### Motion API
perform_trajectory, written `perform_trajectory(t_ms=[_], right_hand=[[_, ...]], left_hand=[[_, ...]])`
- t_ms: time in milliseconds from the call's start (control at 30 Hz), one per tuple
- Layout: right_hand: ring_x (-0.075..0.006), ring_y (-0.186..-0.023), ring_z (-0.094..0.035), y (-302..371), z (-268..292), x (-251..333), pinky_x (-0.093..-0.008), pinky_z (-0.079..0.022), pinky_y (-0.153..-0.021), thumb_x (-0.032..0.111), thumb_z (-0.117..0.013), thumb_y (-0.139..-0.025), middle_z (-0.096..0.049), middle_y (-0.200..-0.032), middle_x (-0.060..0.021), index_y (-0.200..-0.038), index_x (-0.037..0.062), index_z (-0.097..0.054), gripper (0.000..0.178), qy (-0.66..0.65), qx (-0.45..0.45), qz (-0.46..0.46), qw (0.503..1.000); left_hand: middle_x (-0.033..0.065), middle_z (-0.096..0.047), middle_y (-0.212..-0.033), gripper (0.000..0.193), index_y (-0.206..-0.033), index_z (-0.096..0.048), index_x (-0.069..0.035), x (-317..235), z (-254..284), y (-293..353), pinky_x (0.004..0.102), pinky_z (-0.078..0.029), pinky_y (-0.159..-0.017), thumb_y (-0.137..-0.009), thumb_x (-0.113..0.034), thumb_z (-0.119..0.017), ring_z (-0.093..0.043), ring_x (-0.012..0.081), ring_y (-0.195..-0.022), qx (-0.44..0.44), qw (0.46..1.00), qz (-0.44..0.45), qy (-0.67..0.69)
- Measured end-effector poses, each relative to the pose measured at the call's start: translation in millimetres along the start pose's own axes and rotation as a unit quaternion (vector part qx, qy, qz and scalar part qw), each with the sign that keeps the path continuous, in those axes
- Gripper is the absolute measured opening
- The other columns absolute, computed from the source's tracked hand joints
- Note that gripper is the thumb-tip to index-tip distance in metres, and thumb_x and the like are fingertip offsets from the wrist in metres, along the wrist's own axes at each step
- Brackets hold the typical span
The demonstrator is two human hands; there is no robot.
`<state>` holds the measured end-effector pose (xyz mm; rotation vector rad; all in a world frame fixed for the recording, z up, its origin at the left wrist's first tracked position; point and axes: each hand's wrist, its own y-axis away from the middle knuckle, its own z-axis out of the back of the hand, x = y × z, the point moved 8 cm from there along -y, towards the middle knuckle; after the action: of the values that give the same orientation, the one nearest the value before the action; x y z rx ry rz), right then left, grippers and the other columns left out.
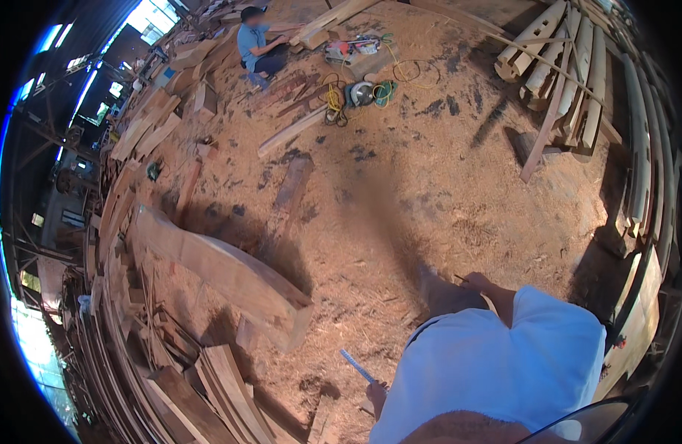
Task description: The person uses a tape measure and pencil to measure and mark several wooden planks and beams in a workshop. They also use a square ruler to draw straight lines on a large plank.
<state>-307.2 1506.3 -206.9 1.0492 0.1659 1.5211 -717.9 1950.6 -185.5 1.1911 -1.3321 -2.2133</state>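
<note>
My left hand shows beside my shirt at the lower edge, closed on one end of a narrow pale-blue strip that looks like a ruler. The strip points up and left over the sawdust-covered ground. My right hand is in front of my body, bent inward above my dark trouser leg. Its fingers look closed, and a thin dark tip juts out beside them, too small to name. To the left of my hands, a large curved timber beam lies raised off the ground, apart from both.
A person crouches by a timber at the far left. A circular saw with yellow cords lies on the ground ahead. Carved posts lean at the far right. Stacked planks lie at the near left.
</note>
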Motion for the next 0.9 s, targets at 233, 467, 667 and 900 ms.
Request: perform_trajectory(t_ms=[233,467,667,900], right_hand=[[-0.0338,-0.082,-0.074,-102,115,41,-0.0471,-0.056,-0.075,0.045,-0.069,-0.092,-0.075,-0.084,-0.0168,-0.097,0.0058,-0.078,0.041,0.014,-0.057,-0.020,0.998],[-0.0348,-0.075,-0.072,-209,224,129,-0.0492,-0.054,-0.071,0.044,-0.065,-0.094,-0.072,-0.077,-0.0189,-0.092,0.0031,-0.074,0.042,-0.101,-0.142,-0.024,0.984],[-0.0365,-0.076,-0.073,-316,246,161,-0.0488,-0.056,-0.073,0.042,-0.067,-0.093,-0.073,-0.078,-0.0209,-0.094,0.0015,-0.076,0.042,-0.062,-0.142,-0.020,0.988],[-0.0412,-0.089,-0.074,-403,294,223,-0.0504,-0.057,-0.081,0.042,-0.067,-0.091,-0.074,-0.091,-0.0256,-0.098,0.0018,-0.077,0.042,-0.090,-0.129,-0.080,0.984]], left_hand=[[0.0116,-0.064,-0.076,0.026,-0.110,-0.058,-0.002,-207,-181,-38,0.0371,-0.053,-0.050,-0.100,-0.025,-0.062,-0.061,0.0212,-0.055,0.113,0.989,-0.090,-0.032],[0.0043,-0.059,-0.070,0.020,-0.105,-0.058,-0.004,-356,-316,-84,0.0288,-0.050,-0.048,-0.104,-0.023,-0.062,-0.058,0.0147,-0.053,0.155,0.975,-0.141,-0.074],[0.0026,-0.054,-0.061,0.034,-0.103,-0.068,-0.005,-440,-380,-194,0.0341,-0.046,-0.042,-0.103,-0.039,-0.067,-0.056,0.0191,-0.049,0.155,0.933,-0.176,-0.273],[0.0092,-0.062,-0.066,0.054,-0.099,-0.073,0.000,-600,-445,-269,0.0458,-0.050,-0.062,-0.096,-0.054,-0.073,-0.064,0.0291,-0.065,0.121,0.962,-0.005,-0.243]])
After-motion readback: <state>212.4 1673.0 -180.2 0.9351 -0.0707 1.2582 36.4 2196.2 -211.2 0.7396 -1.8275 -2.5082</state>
